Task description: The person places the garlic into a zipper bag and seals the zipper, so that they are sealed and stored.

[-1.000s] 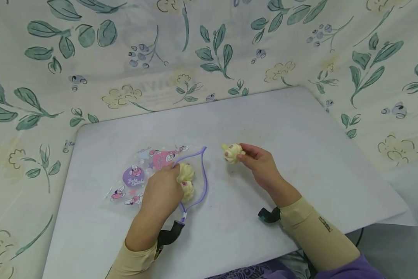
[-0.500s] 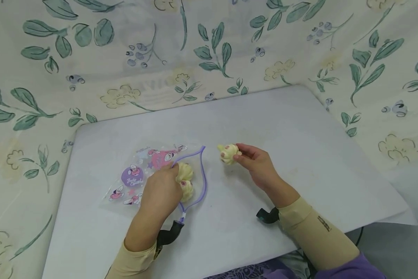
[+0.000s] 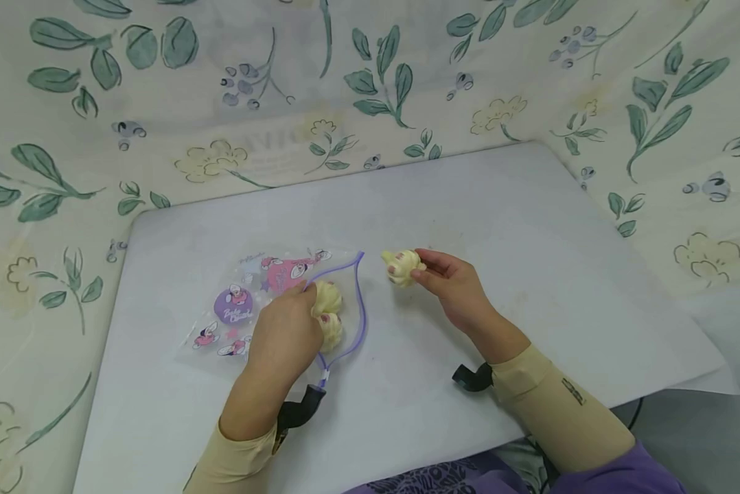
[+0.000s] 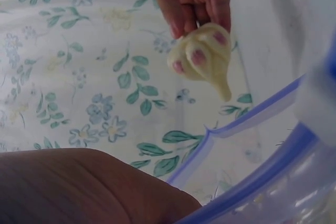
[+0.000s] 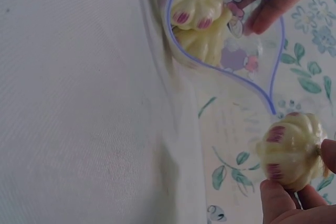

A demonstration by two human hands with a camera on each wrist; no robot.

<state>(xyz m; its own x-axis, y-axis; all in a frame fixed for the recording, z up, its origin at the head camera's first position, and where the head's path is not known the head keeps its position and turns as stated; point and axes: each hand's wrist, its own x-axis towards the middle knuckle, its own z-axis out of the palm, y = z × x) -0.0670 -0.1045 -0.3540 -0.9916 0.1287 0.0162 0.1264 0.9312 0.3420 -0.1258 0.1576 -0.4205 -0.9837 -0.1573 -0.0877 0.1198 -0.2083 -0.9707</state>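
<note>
My right hand [image 3: 459, 291] pinches a garlic bulb [image 3: 402, 267], pale yellow with pink marks, a little right of the bag's mouth. In the right wrist view that garlic bulb [image 5: 294, 150] sits between thumb and fingers. My left hand [image 3: 286, 333] pinches the upper edge of a clear zip bag [image 3: 234, 307] printed with cartoon figures. Its purple zip rim [image 3: 362, 309] gapes toward the right. Inside the mouth lie two more garlic bulbs [image 5: 197, 6], partly hidden by my left hand in the head view.
A white table [image 3: 530, 274] lies under everything. Behind it hangs a floral-patterned cloth [image 3: 320, 82]. Black wrist camera mounts [image 3: 302, 408] stick out from both sleeves, the left one close to the bag's lower corner.
My right hand has moved slightly left with the garlic bulb, closer to the bag's mouth. The left hand keeps its hold on the bag. The head view has shifted slightly.
</note>
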